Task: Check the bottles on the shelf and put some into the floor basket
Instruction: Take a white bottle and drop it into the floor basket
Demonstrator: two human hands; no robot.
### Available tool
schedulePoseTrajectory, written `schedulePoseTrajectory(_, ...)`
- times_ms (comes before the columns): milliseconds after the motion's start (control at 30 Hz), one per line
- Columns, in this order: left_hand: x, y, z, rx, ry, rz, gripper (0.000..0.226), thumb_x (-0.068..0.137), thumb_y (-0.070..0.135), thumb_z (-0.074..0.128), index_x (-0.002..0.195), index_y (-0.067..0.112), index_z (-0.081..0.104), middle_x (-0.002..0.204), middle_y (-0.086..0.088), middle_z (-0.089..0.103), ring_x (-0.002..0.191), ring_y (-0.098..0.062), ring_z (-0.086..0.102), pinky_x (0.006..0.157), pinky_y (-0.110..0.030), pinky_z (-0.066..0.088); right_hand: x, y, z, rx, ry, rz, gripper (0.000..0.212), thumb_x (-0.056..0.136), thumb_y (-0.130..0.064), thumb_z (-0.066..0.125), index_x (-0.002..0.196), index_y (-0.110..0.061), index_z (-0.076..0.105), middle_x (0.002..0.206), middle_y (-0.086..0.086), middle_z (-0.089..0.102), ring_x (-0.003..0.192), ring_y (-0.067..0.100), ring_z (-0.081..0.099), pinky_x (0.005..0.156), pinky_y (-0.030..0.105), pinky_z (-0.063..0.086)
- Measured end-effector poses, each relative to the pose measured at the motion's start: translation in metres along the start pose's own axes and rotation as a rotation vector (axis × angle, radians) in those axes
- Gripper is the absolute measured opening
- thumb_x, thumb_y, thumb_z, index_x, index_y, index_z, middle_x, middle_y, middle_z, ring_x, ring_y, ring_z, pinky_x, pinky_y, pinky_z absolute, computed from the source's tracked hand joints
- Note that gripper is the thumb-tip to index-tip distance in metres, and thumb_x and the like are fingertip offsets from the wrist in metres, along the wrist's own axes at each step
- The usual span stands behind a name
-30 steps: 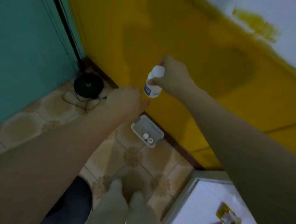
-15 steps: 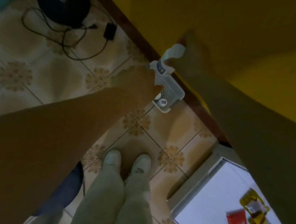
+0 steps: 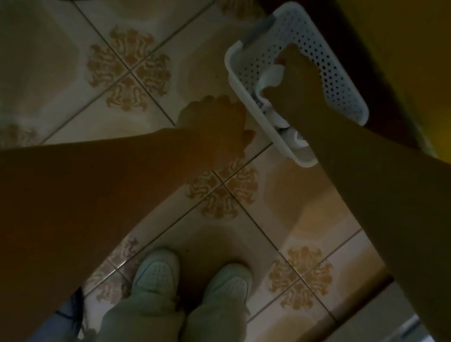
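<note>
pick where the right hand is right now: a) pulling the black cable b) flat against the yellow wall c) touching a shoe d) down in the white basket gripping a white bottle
D: the right hand reaches down into the white basket on the tiled floor and grips a white bottle there.

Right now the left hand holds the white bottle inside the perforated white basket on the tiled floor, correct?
Wrong hand. The head view shows the right hand holding the white bottle inside the perforated white basket on the tiled floor; the left hand is outside it, near the rim, holding nothing.
</note>
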State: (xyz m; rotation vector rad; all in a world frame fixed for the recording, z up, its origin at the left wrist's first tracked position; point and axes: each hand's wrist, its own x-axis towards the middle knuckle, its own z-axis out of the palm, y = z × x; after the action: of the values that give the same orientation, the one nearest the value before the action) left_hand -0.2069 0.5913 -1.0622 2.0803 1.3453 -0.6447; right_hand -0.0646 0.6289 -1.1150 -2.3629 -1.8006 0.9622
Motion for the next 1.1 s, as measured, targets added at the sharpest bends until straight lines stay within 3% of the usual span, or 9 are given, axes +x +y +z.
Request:
schedulePoseTrajectory(267,0.025,-0.003,0.023,0.038,-0.011,0.019,0.051,0.098,0.046,0.033,0.129,0.007,0.042,0.125,-0.015,0.046,0.117,-0.031,0.045,0.089,-0.040,0.040,0.017,0.023,0.038,-0.072,-0.038,-0.067,0.050,0.088,-0.017,0.064,0.133,-0.007,0.043,0.136,0.017,0.044,0.123,0.029,0.045,0.097,0.033,0.039)
schedulePoseTrajectory(500,-0.010,0.006,-0.018,0.046,-0.015,-0.003,0.051,0.097,0.048,0.035,0.130,0.009,0.042,0.126,-0.015,0.045,0.118,-0.032,0.044,0.089,-0.039,0.040,-0.019,0.001,-0.014,-0.129,-0.097,-0.126,0.054,0.091,-0.024,0.058,0.139,-0.008,0.040,0.135,0.019,0.044,0.122,0.032,0.044,0.096,0.038,0.042)
schedulePoseTrajectory(733,-0.126,0.013,-0.139,0.042,0.057,-0.037,0.048,0.097,0.048,0.036,0.124,0.009,0.047,0.118,-0.012,0.051,0.110,-0.028,0.050,0.083,-0.035,0.042,-0.097,-0.092,-0.158,-0.191,-0.153,-0.115,0.041,0.095,-0.025,0.052,0.132,-0.009,0.048,0.127,0.016,0.053,0.116,0.034,0.052,0.095,0.039,0.045)
schedulePoseTrajectory(900,-0.234,0.036,-0.262,0.043,0.182,-0.014,0.047,0.097,0.048,0.036,0.122,0.010,0.046,0.120,-0.011,0.050,0.111,-0.026,0.050,0.084,-0.034,0.042,-0.175,-0.170,-0.309,-0.155,-0.132,-0.207,0.031,0.099,-0.023,0.049,0.124,-0.004,0.050,0.118,0.021,0.054,0.102,0.037,0.054,0.088,0.049,0.046)
schedulePoseTrajectory(1000,-0.292,0.054,-0.337,0.041,0.312,0.038,0.045,0.098,0.047,0.035,0.121,0.011,0.048,0.118,-0.010,0.053,0.105,-0.026,0.053,0.083,-0.033,0.043,-0.227,-0.222,-0.402,-0.206,-0.042,-0.236,0.041,0.098,-0.030,0.050,0.131,-0.006,0.045,0.129,0.019,0.050,0.112,0.036,0.052,0.091,0.050,0.046)
schedulePoseTrajectory(1100,-0.353,0.073,-0.412,0.032,0.435,0.100,0.043,0.098,0.046,0.035,0.121,0.012,0.047,0.116,-0.011,0.051,0.103,-0.028,0.051,0.084,-0.037,0.045,-0.275,-0.267,-0.485,-0.239,0.095,-0.277,0.039,0.096,-0.029,0.051,0.129,-0.008,0.047,0.127,0.017,0.053,0.112,0.034,0.052,0.089,0.047,0.048)
